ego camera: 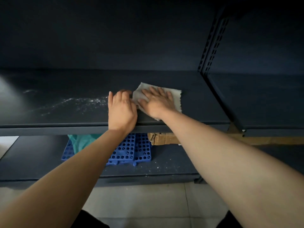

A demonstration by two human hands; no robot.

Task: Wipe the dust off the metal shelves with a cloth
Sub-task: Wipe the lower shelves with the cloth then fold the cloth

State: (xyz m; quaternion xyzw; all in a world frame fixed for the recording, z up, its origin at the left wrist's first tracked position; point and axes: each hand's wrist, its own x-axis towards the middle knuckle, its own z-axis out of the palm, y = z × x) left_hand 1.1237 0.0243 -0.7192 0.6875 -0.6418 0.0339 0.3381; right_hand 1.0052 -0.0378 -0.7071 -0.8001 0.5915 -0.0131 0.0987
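The grey cloth (176, 99) lies on the dark metal shelf (65, 117), the right hand (156, 104) pressing it flat, grip wide. Just left of the cloth rests the left hand (121, 111), fingers bent, its grip unclear. Dust streaks (79, 102) lie further left.

Dim in here: the shelf (197, 112) sinks into near black toward its back. A pale glare at the far left lights the dust (74, 102) streaks. The floor (148, 203) is brighter. Wide-angle bowing bends the post (212, 45); corners darken.
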